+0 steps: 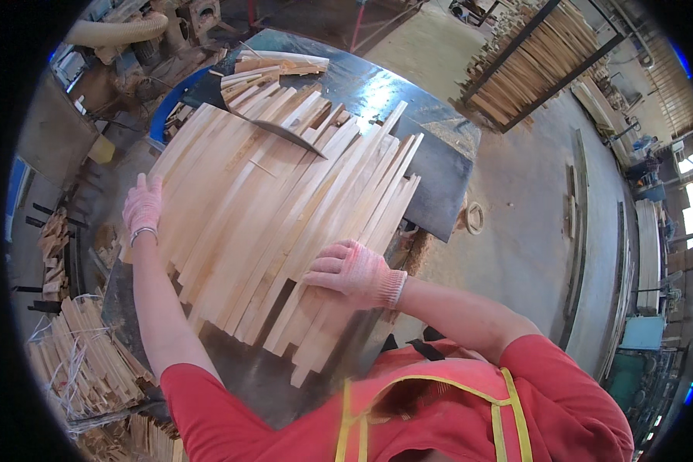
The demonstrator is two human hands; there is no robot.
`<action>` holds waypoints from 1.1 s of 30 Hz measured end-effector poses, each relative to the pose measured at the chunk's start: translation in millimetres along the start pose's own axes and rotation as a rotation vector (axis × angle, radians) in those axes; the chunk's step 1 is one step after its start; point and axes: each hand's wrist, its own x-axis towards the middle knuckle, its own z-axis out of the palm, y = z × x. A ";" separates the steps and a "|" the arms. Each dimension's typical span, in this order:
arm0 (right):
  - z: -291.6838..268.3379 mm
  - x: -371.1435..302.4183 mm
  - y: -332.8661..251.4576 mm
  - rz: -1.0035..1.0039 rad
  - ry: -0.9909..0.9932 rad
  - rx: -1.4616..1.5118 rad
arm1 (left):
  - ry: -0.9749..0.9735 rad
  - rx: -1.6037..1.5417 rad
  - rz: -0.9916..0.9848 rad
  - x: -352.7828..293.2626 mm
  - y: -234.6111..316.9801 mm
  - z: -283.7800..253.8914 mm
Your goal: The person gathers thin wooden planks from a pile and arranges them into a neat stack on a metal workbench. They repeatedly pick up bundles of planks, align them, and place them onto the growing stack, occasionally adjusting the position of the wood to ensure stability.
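A broad layer of pale wooden strips (231, 177) lies side by side on a dark metal table, their ends uneven. My left hand (142, 206), in a pink knitted glove, rests against the left edge of the layer with its fingers stretched out. Across the near right part, my gloved right hand (350, 272) lies flat on top of several strips, fingers extended to the left. Neither hand grips a strip. A thin dark curved metal piece (289, 137) stands over the far part of the layer, and a small loose sliver (262, 168) lies on the strips.
The metal table (439, 181) shows at the right, with more short wood pieces (285, 63) at its far end. Bundled strips (88, 346) stand at the lower left. A blue round container (159, 119) is beyond the left edge. A rack of sticks (535, 61) stands far right.
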 end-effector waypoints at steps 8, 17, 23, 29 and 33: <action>-6.0 23.3 9.1 -0.013 -0.001 0.051 | -0.060 0.011 -0.027 31.4 -9.3 3.6; -7.7 37.0 24.2 -0.011 0.000 0.070 | -0.065 0.003 -0.030 60.6 -7.2 18.0; -1.4 38.2 35.9 0.005 -0.027 0.082 | -0.065 0.010 -0.020 76.1 -12.9 42.7; 0.8 36.6 37.3 0.001 -0.087 0.085 | -0.056 -0.050 -0.017 79.5 -21.0 50.4; -1.7 42.0 39.4 0.028 -0.148 0.082 | -0.065 -0.077 -0.019 70.1 -9.6 45.4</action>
